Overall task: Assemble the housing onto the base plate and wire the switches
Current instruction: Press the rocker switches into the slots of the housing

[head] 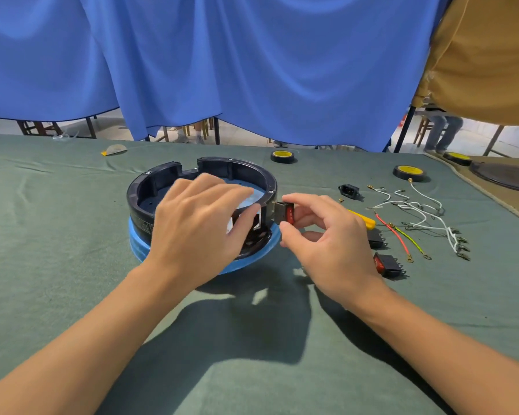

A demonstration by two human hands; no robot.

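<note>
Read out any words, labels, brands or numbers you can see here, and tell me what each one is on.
Nothing here is legible.
Housing, side label: fine print, too blurred to read.
Switch pinched in the right hand: white marks on the red rocker, too small to read.
Tape rolls: yellow centres, no readable print.

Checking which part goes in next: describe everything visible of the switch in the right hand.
The switch is a small rocker: black plastic-looking body, red face. The right hand pinches it between thumb and fingers, its body end against the outer wall of the black housing. Whether it is seated cannot be told.
</note>
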